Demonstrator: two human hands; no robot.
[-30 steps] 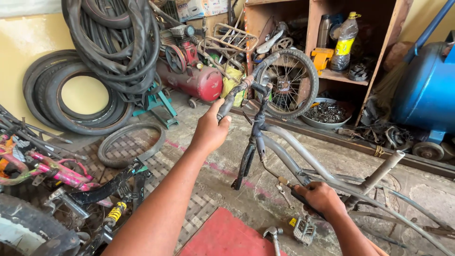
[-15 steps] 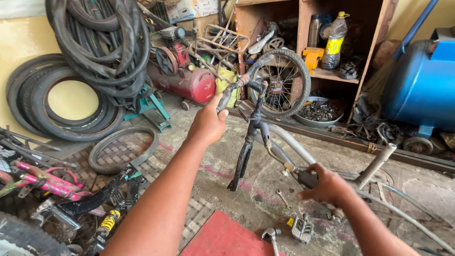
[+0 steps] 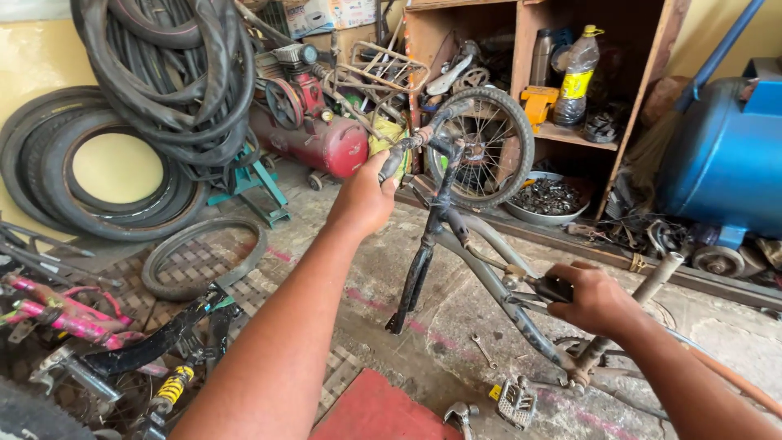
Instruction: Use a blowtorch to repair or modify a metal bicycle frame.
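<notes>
Bicycle frame (image 3: 489, 269), which we steady: our left hand (image 3: 364, 195) clenched around its handlebar (image 3: 415, 143), our right hand (image 3: 595, 297) gripping a dark-handled tool (image 3: 547, 287) against its tube.

Grey bicycle frame (image 3: 497, 269) with black fork (image 3: 415, 277); red compressor tank (image 3: 314, 147) at eleven o'clock; blue barrel (image 3: 721, 163) at two o'clock; red mat (image 3: 379, 411) at six o'clock.

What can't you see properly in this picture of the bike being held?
Head view only:
- The tool in the right hand: mostly covered by the fingers.
- The handlebar grip: wrapped by the left hand.
- The bike frame: its rear end is hidden behind the right arm.
- The parts in the metal bowl: too small to tell apart.
</notes>
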